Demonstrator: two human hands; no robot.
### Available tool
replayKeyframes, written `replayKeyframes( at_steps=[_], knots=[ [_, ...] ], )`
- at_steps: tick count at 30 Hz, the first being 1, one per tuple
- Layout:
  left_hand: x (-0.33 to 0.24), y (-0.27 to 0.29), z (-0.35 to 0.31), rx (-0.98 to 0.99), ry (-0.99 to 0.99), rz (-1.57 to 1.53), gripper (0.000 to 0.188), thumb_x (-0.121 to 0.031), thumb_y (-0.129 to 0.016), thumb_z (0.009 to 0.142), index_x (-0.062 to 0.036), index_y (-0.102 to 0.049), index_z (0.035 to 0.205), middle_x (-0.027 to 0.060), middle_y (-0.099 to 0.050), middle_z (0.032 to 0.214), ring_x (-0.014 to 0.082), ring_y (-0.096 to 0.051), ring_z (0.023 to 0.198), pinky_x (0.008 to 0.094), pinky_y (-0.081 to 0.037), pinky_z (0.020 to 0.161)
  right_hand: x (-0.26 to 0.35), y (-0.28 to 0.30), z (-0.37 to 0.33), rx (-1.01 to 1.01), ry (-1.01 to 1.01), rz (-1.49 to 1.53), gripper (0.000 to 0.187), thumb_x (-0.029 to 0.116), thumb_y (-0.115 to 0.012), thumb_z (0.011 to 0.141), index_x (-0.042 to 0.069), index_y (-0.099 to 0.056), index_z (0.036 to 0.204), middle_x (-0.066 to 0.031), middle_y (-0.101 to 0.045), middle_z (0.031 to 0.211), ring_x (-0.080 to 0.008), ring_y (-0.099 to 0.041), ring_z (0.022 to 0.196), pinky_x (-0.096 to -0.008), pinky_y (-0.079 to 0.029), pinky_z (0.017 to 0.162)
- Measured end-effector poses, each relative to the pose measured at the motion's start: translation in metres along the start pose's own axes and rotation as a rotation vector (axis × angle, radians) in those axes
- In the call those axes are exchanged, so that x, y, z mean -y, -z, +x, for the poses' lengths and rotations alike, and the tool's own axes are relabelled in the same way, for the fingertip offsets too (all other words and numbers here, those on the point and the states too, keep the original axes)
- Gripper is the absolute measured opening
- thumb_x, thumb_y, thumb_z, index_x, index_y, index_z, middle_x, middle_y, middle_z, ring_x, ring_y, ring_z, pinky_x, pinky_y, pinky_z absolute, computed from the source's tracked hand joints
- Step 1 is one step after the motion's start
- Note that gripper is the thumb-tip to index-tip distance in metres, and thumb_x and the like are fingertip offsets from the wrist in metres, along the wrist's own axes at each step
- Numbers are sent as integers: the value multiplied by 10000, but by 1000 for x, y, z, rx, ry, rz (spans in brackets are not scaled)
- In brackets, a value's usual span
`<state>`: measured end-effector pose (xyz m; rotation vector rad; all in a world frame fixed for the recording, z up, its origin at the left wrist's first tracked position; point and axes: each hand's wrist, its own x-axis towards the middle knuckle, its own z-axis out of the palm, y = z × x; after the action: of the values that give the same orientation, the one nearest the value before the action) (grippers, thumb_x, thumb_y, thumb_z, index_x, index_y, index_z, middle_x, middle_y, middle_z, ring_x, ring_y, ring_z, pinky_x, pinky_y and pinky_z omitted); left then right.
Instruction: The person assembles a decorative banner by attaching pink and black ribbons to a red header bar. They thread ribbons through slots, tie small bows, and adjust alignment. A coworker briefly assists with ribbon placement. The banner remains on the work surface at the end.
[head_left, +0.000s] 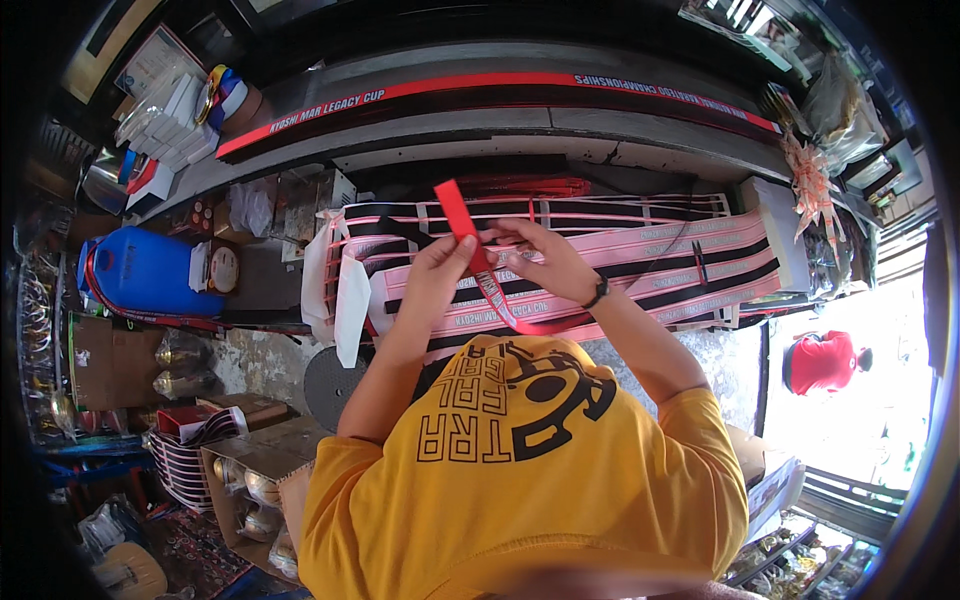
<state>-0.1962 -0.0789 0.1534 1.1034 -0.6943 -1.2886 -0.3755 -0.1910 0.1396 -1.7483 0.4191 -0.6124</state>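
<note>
My left hand (437, 272) pinches a red printed ribbon (457, 212) between thumb and fingers. The ribbon's cut end stands up above the grip. Below, its printed length hangs and curves to the right, close to my yellow shirt. Just right of the ribbon is my right hand (548, 262), its fingers curved and apart, thumb toward the ribbon; whether a fingertip touches it I cannot tell. Under both hands lie pink sheets with black stripes and pale lettering (650, 262). A small dark slender tool (699, 262) rests on them at the right.
Along the back ledge stretches a long red printed ribbon (480, 85). A blue plastic jug (150, 270) stands at the left, near stacked white boxes (170, 125). An open cardboard box (262, 480) sits lower left. A person in red (824, 362) is outside at the right.
</note>
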Motion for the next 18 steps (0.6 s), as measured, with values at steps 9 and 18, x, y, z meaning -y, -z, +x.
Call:
replayKeyframes(
  at_steps=[9, 18],
  knots=[
    [-12, -26, 1, 15, -107, 19, 300, -238, -561, 994, 6, -645, 1147, 85, -698, 986, 163, -672, 909, 287, -543, 836, 18, -10, 11, 51, -46, 454, 487, 270, -719, 885, -6, -555, 1251, -107, -663, 964, -121, -642, 913, -279, -520, 808],
    [-147, 104, 7, -505, -591, -214, 395, -298, -592, 970, -13, -563, 1242, 123, -650, 1123, 225, -621, 1071, 343, -525, 865, 46, 98, -33, 473, -436, -49, 243, 126, -639, 912, -30, -650, 1098, -33, -644, 731, -95, -616, 657, -238, -497, 629]
  ],
)
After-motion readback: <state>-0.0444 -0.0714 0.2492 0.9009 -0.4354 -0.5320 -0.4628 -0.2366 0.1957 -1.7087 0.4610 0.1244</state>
